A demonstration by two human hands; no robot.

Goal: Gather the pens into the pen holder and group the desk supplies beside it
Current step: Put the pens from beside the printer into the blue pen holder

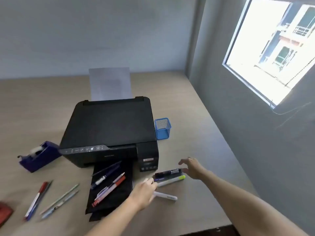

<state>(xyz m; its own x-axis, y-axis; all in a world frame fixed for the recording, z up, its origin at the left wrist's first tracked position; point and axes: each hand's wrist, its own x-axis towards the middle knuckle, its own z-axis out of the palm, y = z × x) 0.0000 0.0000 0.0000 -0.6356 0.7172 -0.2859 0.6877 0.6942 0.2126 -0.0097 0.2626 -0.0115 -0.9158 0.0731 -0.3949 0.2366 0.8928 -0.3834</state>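
Best to close the spread, empty right hand point(191, 167) and loose-fingered left hand point(144, 189) around the markers point(168, 176) lying between them, then carry to the pen holder point(162, 128) beyond.

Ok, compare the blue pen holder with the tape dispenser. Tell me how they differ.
The pen holder is light blue mesh; the tape dispenser is dark blue and solid. The pen holder stands right of the printer, the tape dispenser left of it. The pen holder looks empty; the tape dispenser carries a roll. Both sit on the desk.
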